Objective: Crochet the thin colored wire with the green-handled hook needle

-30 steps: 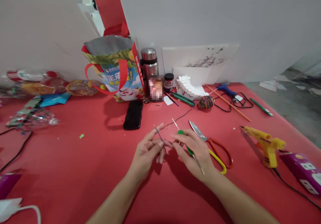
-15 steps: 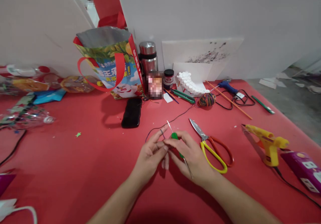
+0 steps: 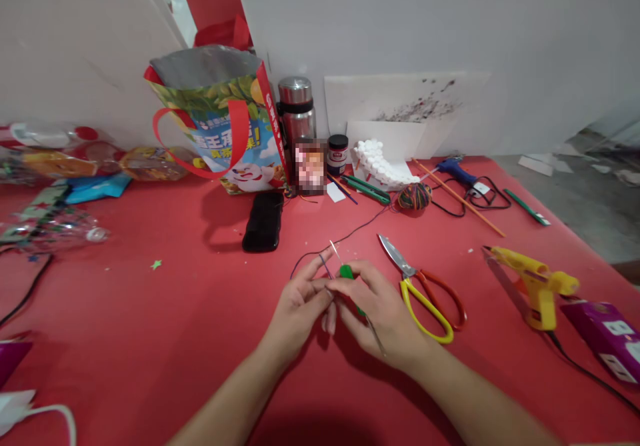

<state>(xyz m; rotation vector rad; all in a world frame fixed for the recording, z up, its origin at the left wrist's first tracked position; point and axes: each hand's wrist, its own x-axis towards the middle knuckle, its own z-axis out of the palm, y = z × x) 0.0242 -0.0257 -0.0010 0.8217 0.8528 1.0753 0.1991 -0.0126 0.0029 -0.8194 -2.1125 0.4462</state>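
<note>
My right hand [image 3: 383, 309] is closed around the green handle of a crochet hook [image 3: 345, 271]. The hook's thin metal tip points up and away beside my left index finger, and its metal tail sticks out below my palm. Dark yarn [image 3: 357, 232] wraps over the raised index finger of my left hand [image 3: 303, 303], whose thumb and other fingers pinch together on it. What lies between the fingertips is too small to make out. The strand runs back to a multicoloured yarn ball [image 3: 415, 196]. To the right lie scissors [image 3: 413, 276] with red and yellow handles.
A yellow glue gun [image 3: 537, 286] with a cord lies at right, beside a purple package [image 3: 605, 336]. A black phone [image 3: 263, 223], a printed bag [image 3: 215, 126], a steel flask [image 3: 299, 109] and a green cutter [image 3: 367, 190] are farther back on the red table [image 3: 175, 339].
The hook tip has shifted slightly left, closer to my left index finger. Both hands otherwise keep nearly the same position and grip.
</note>
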